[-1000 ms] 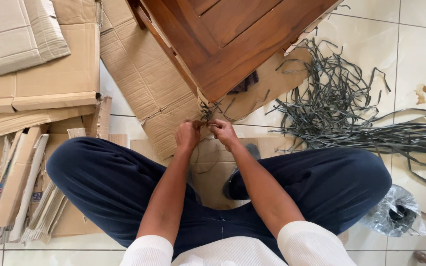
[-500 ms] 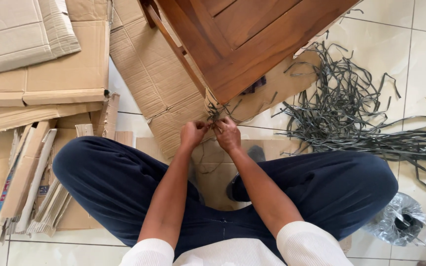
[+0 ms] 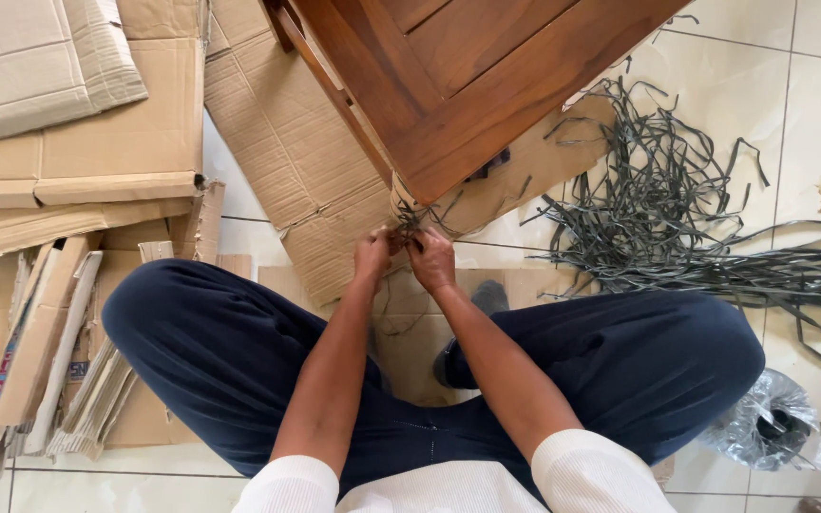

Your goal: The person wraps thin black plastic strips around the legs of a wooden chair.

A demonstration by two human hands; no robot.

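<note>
wooden furniture panel [image 3: 486, 85], reddish brown, hangs its lowest corner just above the fingers. both hands meet there: the left hand [image 3: 372, 261] and right hand [image 3: 431, 258] sit side by side, almost touching, fingers curled tight and pinched on a knot of dark grey strands [image 3: 409, 226] bunched at that corner. the exact grip of each fingertip is too small to tell.

left of the fingers a sheet of flat cardboard [image 3: 306, 161] lies under the panel's edge, its torn border running down toward the left knee. further left, folded cardboard stacks [image 3: 68, 142] crowd the floor. right of the fingers a loose heap of grey strips [image 3: 658, 199] spreads over the white tiled floor [image 3: 819, 104]. bare tile shows beyond it. near the right knee lies a crumpled clear plastic bag [image 3: 772, 427].
</note>
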